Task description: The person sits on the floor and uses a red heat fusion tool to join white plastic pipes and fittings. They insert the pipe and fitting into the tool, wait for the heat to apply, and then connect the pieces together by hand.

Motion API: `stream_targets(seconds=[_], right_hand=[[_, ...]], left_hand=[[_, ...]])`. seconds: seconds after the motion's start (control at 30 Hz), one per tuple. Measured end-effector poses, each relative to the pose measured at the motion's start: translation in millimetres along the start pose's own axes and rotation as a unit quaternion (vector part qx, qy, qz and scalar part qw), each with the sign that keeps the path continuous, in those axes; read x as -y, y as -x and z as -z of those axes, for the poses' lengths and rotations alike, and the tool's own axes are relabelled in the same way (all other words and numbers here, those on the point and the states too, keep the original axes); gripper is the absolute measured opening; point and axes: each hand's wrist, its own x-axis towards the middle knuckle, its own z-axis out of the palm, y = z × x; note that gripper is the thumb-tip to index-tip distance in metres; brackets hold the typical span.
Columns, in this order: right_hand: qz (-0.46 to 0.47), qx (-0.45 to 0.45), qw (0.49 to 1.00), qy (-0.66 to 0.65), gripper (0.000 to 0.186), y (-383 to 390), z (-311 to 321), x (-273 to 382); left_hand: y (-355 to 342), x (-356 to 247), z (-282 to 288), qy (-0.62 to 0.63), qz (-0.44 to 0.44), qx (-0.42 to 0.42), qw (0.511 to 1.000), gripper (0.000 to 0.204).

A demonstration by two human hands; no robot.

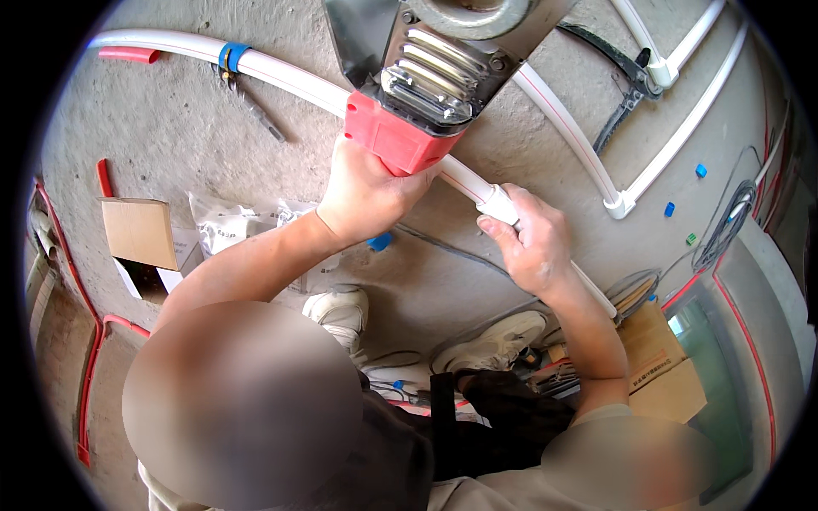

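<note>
A red tool with a bare metal head (405, 132), which looks like a pipe fusion welder, fills the top middle, close to the camera. My left hand (371, 187) is closed at its red end; the fingers are hidden behind it. Beyond the tool a long white pipe (294, 81) with a red line curves in from the far left. To the right of the tool, my right hand (538, 243) wraps round this pipe just at a white fitting (497, 205), thumb on the near side. The pipe runs on past that hand toward the lower right.
More white pipes (567, 123) with elbows lie at the upper right beside a black-handled cutter (635, 81). An open carton (141, 234) and plastic bags (234, 221) stand left. Grey cable (724, 226), small blue pieces (670, 209) and a cardboard box (656, 358) lie right.
</note>
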Motion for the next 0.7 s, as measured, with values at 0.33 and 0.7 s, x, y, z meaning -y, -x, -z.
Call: stream_targets(seconds=[0.33,0.7], right_hand=[[0.017,0.000,1.000,0.006,0.037,-4.2,-0.7,0.2],[0.011,0.004,1.000,0.000,0.034,-8.5,-1.5,4.5]], left_hand=[[-1.5,3.1,1.3,-0.082,-0.066,-0.002,0.994,0.025],[-5.0,15.8,0.7,-0.127,-0.140,-0.015,0.982,0.019]])
